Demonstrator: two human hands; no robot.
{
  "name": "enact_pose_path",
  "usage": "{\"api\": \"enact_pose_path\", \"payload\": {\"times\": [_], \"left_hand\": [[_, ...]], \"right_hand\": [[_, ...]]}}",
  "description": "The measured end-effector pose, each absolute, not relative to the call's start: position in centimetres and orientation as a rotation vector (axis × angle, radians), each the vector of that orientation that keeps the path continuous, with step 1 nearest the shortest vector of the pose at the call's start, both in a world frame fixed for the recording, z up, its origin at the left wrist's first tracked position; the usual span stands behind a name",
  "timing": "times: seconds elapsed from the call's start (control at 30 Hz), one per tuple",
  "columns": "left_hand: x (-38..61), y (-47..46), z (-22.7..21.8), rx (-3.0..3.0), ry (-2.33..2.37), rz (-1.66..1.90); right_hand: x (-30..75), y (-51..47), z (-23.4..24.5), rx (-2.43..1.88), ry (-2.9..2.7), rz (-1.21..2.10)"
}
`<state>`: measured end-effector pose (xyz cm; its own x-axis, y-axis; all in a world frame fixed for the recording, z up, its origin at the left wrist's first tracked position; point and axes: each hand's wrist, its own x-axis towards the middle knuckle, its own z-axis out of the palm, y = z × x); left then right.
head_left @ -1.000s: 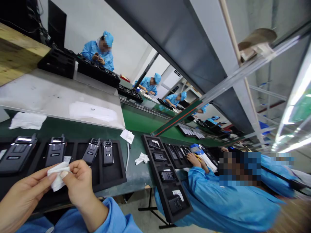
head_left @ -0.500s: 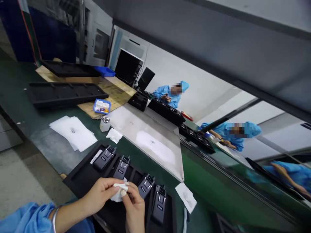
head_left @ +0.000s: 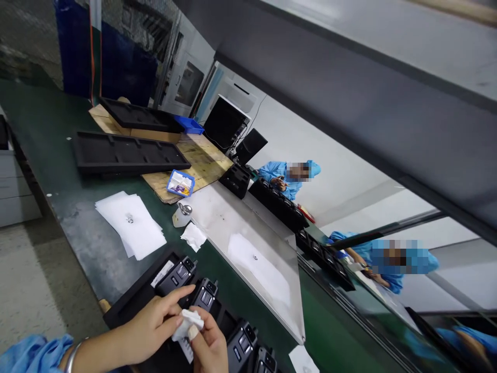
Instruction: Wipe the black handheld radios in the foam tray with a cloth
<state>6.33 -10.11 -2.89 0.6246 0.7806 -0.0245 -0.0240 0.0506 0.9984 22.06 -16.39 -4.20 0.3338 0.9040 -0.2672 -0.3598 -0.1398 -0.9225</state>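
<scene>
A crumpled white wipe [head_left: 187,325] is bunched between my two hands, above a black tray [head_left: 134,290] of black handheld radios. My right hand [head_left: 212,342] pinches it between thumb and fingers. The thumb and curled fingers of my left hand [head_left: 153,324] grip its left side, while the index finger points out straight over the radios. Beyond that fingertip lie one radio [head_left: 178,274] and a second radio [head_left: 205,295]. Farther right are a third radio [head_left: 241,346] and another radio [head_left: 266,360], which the frame's lower edge cuts off.
White sheets [head_left: 135,228] lie left of the tray. A pump bottle [head_left: 181,215] and a folded wipe [head_left: 193,237] stand beyond it, near a pale metal plate [head_left: 272,305]. Empty black trays [head_left: 128,155] and a small blue box [head_left: 180,184] are at back left. Co-workers in blue sit across.
The head view has turned, so the bench appears lower and farther right. My left index finger has come off the wipe and straightened; the right hand still pinches it.
</scene>
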Motion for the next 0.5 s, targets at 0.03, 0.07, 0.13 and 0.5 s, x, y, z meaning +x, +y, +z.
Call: {"api": "enact_pose_path", "payload": {"times": [0.03,0.07,0.13,0.5], "left_hand": [[5.8,-9.9,-2.8,1.459,0.709,0.691],[5.4,-9.6,-2.7,1.511,0.722,0.691],[4.5,-8.9,-2.9,1.604,0.750,0.724],[2.9,-6.9,-8.2,2.028,1.051,1.058]], "right_hand": [[21.8,-16.1,-4.2,-1.269,-0.601,1.210],[21.7,-15.7,-4.2,-1.274,-0.633,1.213],[22.0,-14.7,-3.7,-1.293,-0.687,1.241],[24.7,7.1,3.8,-1.644,-1.455,0.379]]}}
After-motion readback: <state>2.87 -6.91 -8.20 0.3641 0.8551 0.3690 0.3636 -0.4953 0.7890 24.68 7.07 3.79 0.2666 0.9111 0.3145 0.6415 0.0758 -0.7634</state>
